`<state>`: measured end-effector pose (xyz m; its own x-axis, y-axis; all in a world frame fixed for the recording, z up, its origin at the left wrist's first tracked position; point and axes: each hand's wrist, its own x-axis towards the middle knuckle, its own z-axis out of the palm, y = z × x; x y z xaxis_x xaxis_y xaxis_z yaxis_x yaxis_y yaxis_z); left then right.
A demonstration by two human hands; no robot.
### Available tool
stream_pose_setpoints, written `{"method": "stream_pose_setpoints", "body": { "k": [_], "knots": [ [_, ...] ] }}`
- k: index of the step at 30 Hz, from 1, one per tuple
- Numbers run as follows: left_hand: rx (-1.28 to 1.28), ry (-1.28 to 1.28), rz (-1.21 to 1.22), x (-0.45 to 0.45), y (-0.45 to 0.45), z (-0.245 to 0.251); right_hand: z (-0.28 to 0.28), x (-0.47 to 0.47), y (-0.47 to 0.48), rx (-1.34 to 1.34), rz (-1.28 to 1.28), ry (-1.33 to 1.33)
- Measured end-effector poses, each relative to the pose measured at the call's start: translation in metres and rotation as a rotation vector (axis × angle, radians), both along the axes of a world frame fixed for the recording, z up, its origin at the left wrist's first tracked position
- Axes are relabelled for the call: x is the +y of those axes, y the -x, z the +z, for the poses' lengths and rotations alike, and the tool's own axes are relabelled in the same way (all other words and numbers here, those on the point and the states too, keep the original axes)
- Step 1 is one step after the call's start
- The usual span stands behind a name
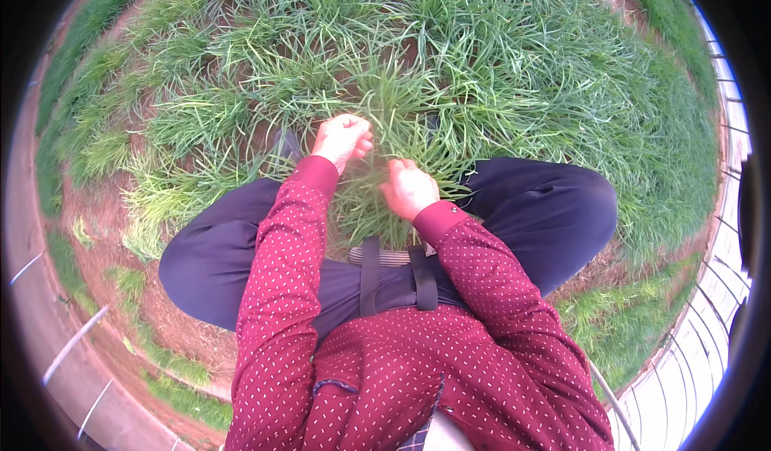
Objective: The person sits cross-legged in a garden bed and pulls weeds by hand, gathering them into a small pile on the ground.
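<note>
Long narrow green leaves of grass-like plants (385, 89) grow in clumps from brown soil before me. Above them, left of centre, my left hand (344, 139) has its fingers curled in, the thumb on top; whether it pinches anything is not visible. My right hand (409, 187) is slightly lower and to the right, blurred, its back up and its fingers bent towards the left hand. A gap separates the two hands. Blurred leaves (367, 204) lie between and below them, and I cannot tell if either hand grips any.
My bent knees in dark trousers (223, 258) frame the plants on both sides. Two dark straps (370, 276) cross a striped thing (388, 257) at my lap. Bare reddish soil (90, 210) shows at the left; a pale wall or sheet with dark curved lines (680, 360) runs along the right rim.
</note>
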<state>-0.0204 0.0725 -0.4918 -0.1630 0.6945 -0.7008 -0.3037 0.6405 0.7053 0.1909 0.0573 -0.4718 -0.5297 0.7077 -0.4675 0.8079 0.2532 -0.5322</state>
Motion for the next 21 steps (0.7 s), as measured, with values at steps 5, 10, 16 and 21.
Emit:
{"method": "stream_pose_setpoints", "body": {
  "k": [5,10,16,21],
  "knots": [
    [-0.237,0.039,0.004,-0.013,0.014,-0.008,-0.002,0.023,-0.013,-0.079,-0.145,0.095],
    [-0.302,0.104,-0.226,-0.026,0.041,-0.004,-0.003,0.034,-0.02,-0.053,-0.249,0.093],
    [0.023,0.305,-0.533,-0.04,0.054,-0.006,-0.008,0.037,-0.02,-0.075,-0.218,0.113],
    [0.234,0.252,-0.354,-0.042,0.037,-0.017,-0.008,0.034,-0.019,-0.032,-0.215,0.102]
  ]
}}
